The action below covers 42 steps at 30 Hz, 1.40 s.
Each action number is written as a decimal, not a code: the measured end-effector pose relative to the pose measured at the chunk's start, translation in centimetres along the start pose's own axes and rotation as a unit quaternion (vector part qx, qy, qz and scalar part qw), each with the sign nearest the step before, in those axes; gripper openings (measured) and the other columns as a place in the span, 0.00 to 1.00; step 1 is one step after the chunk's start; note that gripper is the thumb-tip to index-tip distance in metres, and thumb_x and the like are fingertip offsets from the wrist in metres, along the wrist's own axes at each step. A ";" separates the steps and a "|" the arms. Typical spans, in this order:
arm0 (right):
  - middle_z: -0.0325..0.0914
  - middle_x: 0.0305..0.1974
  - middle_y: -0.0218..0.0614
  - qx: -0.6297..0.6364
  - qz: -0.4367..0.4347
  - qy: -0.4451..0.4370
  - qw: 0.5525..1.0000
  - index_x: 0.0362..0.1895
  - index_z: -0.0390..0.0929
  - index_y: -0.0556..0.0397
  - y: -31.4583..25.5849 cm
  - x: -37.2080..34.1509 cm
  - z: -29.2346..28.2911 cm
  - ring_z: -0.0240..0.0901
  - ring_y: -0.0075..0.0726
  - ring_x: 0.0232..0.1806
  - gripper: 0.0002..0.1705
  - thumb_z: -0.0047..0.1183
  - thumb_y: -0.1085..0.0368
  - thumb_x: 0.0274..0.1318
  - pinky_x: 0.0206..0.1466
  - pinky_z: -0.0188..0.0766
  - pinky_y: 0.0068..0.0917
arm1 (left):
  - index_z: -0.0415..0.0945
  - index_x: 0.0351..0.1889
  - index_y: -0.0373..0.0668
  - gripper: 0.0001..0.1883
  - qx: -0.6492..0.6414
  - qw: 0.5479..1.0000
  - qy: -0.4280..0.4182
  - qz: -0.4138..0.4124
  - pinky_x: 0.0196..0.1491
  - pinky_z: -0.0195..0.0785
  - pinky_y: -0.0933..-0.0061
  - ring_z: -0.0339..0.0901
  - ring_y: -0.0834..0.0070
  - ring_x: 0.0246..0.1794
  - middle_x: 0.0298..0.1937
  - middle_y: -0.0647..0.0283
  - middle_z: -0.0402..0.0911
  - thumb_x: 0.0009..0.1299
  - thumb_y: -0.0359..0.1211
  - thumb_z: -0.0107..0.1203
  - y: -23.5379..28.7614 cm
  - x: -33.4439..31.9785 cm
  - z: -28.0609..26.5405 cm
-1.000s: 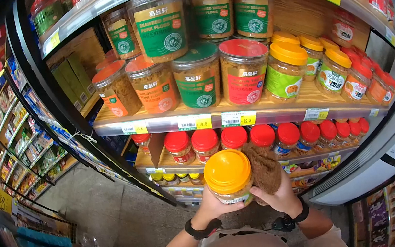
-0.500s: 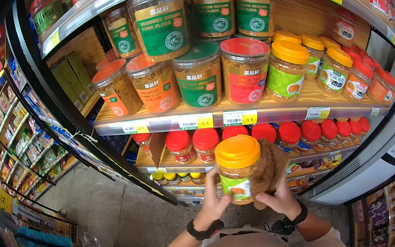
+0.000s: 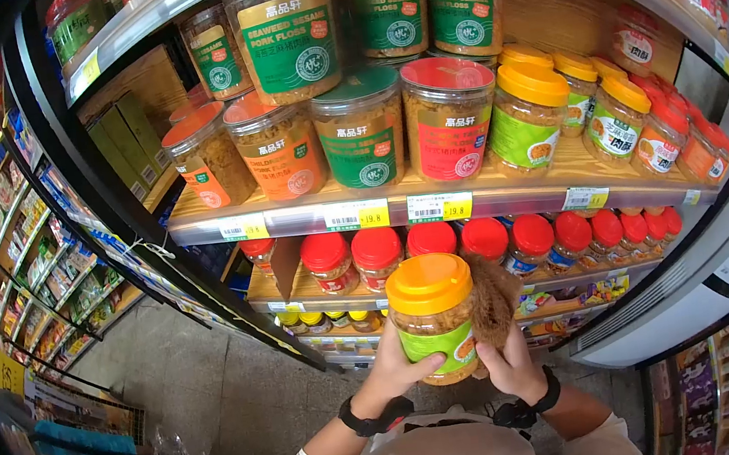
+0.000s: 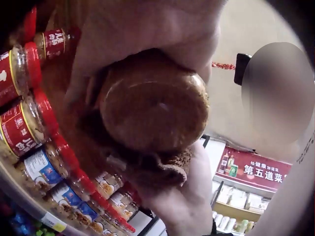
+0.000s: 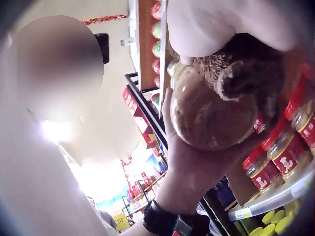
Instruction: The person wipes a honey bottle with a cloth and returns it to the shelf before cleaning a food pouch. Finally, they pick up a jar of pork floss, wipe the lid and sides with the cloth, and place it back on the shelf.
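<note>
A clear plastic jar [image 3: 435, 323] with a yellow lid and lime-green label stands nearly upright in front of the shelves. My left hand [image 3: 399, 364] grips it from the left, thumb across the label. On its right side my right hand [image 3: 513, 364] holds a brown cloth [image 3: 494, 302] against the jar, with most of the fingers hidden behind the cloth. From below, the left wrist view shows the jar's round base [image 4: 155, 115] between both hands. The cloth's folded edge [image 5: 231, 83] lies along the jar in the right wrist view.
Behind the jar runs a lower shelf of red-lidded jars [image 3: 430, 239]. Above it, a wooden shelf [image 3: 290, 215] bears large pork floss tubs [image 3: 360, 141] and yellow-lidded jars [image 3: 529, 116]. A black post [image 3: 118, 180] stands left, a white cabinet [image 3: 709, 294] right.
The jar has swung from a tilt with its lid towards the head camera to nearly upright. Its label has since turned rightwards, and my left thumb has shifted onto it. The cloth stays at its right side.
</note>
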State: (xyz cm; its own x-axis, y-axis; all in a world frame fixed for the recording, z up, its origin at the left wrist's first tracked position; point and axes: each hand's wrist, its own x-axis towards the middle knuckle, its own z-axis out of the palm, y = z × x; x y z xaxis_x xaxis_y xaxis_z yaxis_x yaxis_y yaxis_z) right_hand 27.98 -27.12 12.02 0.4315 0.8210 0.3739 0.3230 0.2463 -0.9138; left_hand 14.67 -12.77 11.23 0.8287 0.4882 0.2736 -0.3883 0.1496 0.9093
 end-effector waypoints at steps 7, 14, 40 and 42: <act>0.56 0.61 0.57 -0.250 -0.140 0.011 0.958 0.63 0.54 0.65 -1.6 -0.1 1.0 0.54 0.60 0.64 0.36 0.52 0.60 0.55 0.67 0.47 0.46 | 0.43 0.68 0.36 0.48 0.179 0.979 0.058 0.074 0.65 0.53 0.64 0.60 0.67 0.65 0.64 0.54 0.60 0.55 0.30 0.66 0.1 0.8 1.1; 0.56 0.65 0.46 0.085 -0.109 -0.013 0.990 0.65 0.52 0.62 3.4 -1.1 -1.2 0.51 0.43 0.68 0.38 0.52 0.58 0.56 0.69 0.44 0.40 | 0.39 0.71 0.36 0.55 -0.021 0.992 0.001 0.125 0.70 0.39 0.62 0.47 0.62 0.72 0.69 0.54 0.54 0.54 0.42 0.69 -2.1 -0.1 -1.8; 0.67 0.53 0.55 -0.364 -0.241 0.059 0.898 0.41 0.76 0.59 -3.7 1.3 0.4 0.69 0.57 0.50 0.25 0.63 0.65 0.32 0.52 0.66 0.42 | 0.53 0.64 0.33 0.48 0.337 0.925 0.134 0.116 0.59 0.63 0.64 0.69 0.59 0.59 0.56 0.48 0.70 0.48 0.35 0.71 1.9 2.0 1.3; 0.67 0.53 0.56 -0.328 -0.201 0.079 0.920 0.40 0.76 0.60 -3.3 1.7 0.2 0.68 0.57 0.50 0.26 0.64 0.65 0.30 0.52 0.66 0.44 | 0.52 0.64 0.32 0.48 0.416 0.885 0.148 0.148 0.59 0.63 0.64 0.70 0.62 0.59 0.56 0.50 0.70 0.48 0.35 0.71 1.6 1.8 1.0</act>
State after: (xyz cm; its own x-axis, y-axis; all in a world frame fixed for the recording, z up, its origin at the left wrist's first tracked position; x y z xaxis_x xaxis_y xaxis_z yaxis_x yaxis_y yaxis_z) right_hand 27.44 -26.40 15.61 0.2666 0.6341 0.7259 0.8997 0.1065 -0.4234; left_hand 15.96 -12.52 13.46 0.5498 0.6224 0.5570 -0.0371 -0.6480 0.7607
